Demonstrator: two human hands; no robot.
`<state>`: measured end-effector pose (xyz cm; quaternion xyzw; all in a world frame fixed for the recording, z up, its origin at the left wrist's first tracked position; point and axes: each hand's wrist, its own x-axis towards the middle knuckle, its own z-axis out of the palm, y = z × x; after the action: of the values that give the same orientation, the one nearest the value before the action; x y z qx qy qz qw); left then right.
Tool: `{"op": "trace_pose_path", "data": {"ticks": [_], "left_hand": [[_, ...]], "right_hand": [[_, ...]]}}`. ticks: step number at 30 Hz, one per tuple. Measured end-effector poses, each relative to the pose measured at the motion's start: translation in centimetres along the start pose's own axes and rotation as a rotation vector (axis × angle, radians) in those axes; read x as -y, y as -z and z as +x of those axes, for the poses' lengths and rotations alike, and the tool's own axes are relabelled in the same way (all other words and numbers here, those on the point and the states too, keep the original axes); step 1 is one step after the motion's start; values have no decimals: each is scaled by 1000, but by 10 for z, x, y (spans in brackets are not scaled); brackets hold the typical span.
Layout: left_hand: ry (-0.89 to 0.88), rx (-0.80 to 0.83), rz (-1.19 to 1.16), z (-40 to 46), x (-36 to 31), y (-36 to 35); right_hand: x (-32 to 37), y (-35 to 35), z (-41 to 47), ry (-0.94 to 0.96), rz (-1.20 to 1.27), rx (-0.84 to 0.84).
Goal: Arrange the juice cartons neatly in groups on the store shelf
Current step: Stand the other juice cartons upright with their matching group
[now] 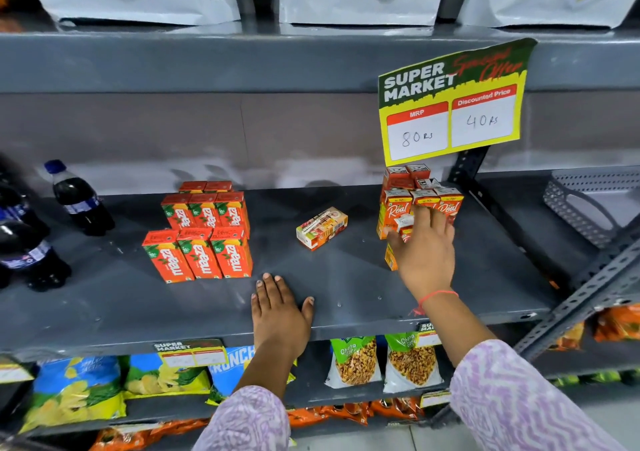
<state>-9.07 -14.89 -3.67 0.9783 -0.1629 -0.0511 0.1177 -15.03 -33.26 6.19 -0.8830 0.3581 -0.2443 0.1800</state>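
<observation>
On the grey shelf (339, 284) a block of orange Maaza cartons (204, 232) stands upright in rows at the left. A group of orange Real cartons (420, 187) stands at the right, under the price sign. One carton (322, 228) lies on its side alone in the middle. My right hand (424, 250) reaches into the Real group, fingers around a small Real carton (403, 227) at its front; another carton (391, 260) shows under my palm. My left hand (280, 308) rests flat on the shelf's front part, fingers apart, holding nothing.
Dark cola bottles (79, 198) stand at the shelf's left end. A grey perforated basket (588, 201) sits at the far right behind a slanted metal strut (585, 295). A yellow price sign (450, 104) hangs from the shelf above. Snack bags (356, 364) fill the shelf below.
</observation>
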Motion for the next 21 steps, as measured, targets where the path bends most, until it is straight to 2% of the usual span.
{"op": "trace_pose_path", "data": {"ticks": [3, 7, 9, 12, 18, 21], "left_hand": [[-41, -76, -12, 1, 3, -2], [-33, -104, -26, 0, 4, -7], [-5, -118, -15, 1, 6, -8], [-23, -95, -1, 3, 7, -8], [-36, -55, 7, 2, 7, -7], [-37, -48, 8, 3, 7, -9]], "right_hand": [[22, -13, -10, 170, 58, 0], [42, -50, -8, 144, 42, 276], [49, -69, -5, 179, -33, 384], [58, -87, 5, 256, -159, 425], [77, -112, 40, 676, -509, 495], [83, -121, 49, 719, -575, 537]]}}
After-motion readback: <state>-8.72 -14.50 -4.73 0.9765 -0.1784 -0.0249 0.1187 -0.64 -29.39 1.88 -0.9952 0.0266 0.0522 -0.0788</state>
